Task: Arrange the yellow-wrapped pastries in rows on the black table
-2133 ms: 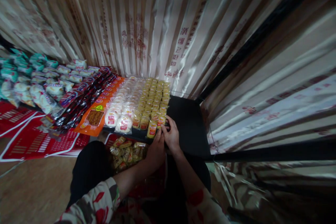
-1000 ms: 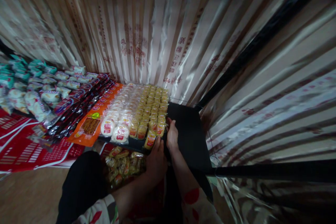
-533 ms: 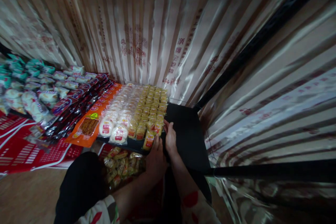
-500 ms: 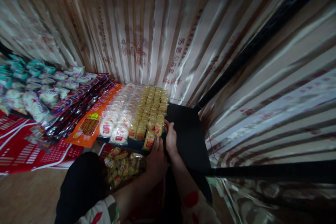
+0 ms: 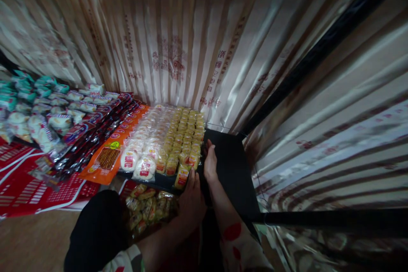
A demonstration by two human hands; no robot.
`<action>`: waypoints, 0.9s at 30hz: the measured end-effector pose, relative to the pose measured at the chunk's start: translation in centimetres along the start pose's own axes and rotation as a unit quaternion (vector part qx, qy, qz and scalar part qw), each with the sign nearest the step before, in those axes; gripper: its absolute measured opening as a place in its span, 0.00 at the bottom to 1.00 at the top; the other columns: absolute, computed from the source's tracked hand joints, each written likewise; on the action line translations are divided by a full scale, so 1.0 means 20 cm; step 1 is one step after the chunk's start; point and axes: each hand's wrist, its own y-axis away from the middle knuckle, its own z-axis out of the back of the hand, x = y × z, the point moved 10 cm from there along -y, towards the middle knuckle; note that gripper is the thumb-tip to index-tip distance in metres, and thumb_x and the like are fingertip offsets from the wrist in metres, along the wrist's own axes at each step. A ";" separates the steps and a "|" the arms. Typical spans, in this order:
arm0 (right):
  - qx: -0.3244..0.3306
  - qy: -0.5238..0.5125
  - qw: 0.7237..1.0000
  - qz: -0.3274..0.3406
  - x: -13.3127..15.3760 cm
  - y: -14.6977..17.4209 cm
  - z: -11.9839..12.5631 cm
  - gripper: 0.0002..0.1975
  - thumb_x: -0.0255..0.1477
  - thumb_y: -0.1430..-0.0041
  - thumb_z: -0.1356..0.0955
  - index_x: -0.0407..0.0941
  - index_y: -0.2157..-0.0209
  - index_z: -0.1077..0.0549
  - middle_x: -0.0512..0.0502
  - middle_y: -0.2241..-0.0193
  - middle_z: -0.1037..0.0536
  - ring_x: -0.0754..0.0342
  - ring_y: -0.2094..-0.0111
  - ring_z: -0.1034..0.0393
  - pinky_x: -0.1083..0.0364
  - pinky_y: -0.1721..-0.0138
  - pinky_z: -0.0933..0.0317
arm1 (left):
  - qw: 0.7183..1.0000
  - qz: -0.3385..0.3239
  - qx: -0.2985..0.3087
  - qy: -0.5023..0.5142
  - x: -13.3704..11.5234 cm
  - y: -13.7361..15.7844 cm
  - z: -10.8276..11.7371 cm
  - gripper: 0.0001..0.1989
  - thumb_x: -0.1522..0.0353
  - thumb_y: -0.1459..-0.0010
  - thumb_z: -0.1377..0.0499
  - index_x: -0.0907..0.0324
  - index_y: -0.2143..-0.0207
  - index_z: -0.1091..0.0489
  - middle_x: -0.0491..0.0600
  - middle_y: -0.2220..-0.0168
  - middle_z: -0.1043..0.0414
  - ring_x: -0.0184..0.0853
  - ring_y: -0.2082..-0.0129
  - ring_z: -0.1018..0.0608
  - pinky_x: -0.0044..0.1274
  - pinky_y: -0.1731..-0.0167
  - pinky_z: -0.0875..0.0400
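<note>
Rows of small yellow-wrapped snack packs [image 5: 183, 134] stand on a black shelf, beside rows of round white-wrapped snacks [image 5: 143, 168]. At the front right corner of the yellow rows sits a single yellow pack [image 5: 181, 177]. My left hand [image 5: 193, 197] is at its right side, fingers stretched out and fingertips against or very near it. My right hand [image 5: 210, 163] is open along the right side of the yellow rows, its fingers straight and slightly apart from the packs. Below the shelf edge, more yellow packs [image 5: 149, 208] lie in a heap, partly hidden by my left arm.
Orange snack bags [image 5: 106, 159], dark glossy packets [image 5: 86, 136] and white and green wrapped snacks [image 5: 41, 106] fill the left. A red basket [image 5: 19, 195] stands at lower left. Black shelf surface [image 5: 231, 170] extends right to a post [image 5: 287, 93] and a printed curtain [image 5: 178, 29].
My right hand has shifted a little right, away from the yellow rows. My left hand stays beside the front yellow pack. The view has tilted slightly.
</note>
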 end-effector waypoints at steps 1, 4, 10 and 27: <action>-0.010 -0.012 1.000 -0.017 -0.01 -0.02 0.00 0.34 0.52 0.42 0.47 0.46 0.44 0.38 0.45 0.42 0.37 0.51 0.42 0.43 0.48 0.44 0.45 | 1.000 -0.001 -0.001 -0.002 0.00 0.00 0.00 0.29 0.79 0.47 0.56 0.71 0.41 0.47 0.62 0.37 0.54 0.41 0.37 0.47 0.34 0.43 0.41; -0.006 -0.065 0.996 -0.057 -0.01 -0.08 -0.04 0.35 0.53 0.42 0.48 0.44 0.43 0.39 0.41 0.45 0.33 0.51 0.44 0.39 0.48 0.44 0.44 | 1.000 0.001 0.002 -0.002 0.00 -0.01 0.00 0.28 0.79 0.46 0.57 0.71 0.41 0.47 0.62 0.37 0.54 0.42 0.38 0.46 0.34 0.43 0.40; 0.025 -0.110 0.992 -0.061 0.04 -0.10 -0.09 0.35 0.54 0.44 0.46 0.44 0.47 0.34 0.43 0.46 0.32 0.51 0.44 0.39 0.51 0.43 0.47 | 1.000 0.018 0.007 -0.014 0.02 -0.04 -0.01 0.28 0.79 0.46 0.58 0.72 0.41 0.47 0.63 0.38 0.52 0.42 0.39 0.44 0.33 0.44 0.38; 0.029 -0.028 0.999 -0.035 -0.08 -0.14 -0.11 0.32 0.54 0.44 0.48 0.50 0.47 0.34 0.49 0.48 0.29 0.53 0.46 0.37 0.52 0.47 0.43 | 0.994 -0.040 -0.066 -0.072 -0.01 0.00 -0.02 0.29 0.80 0.46 0.57 0.70 0.41 0.47 0.63 0.38 0.51 0.44 0.39 0.42 0.32 0.47 0.34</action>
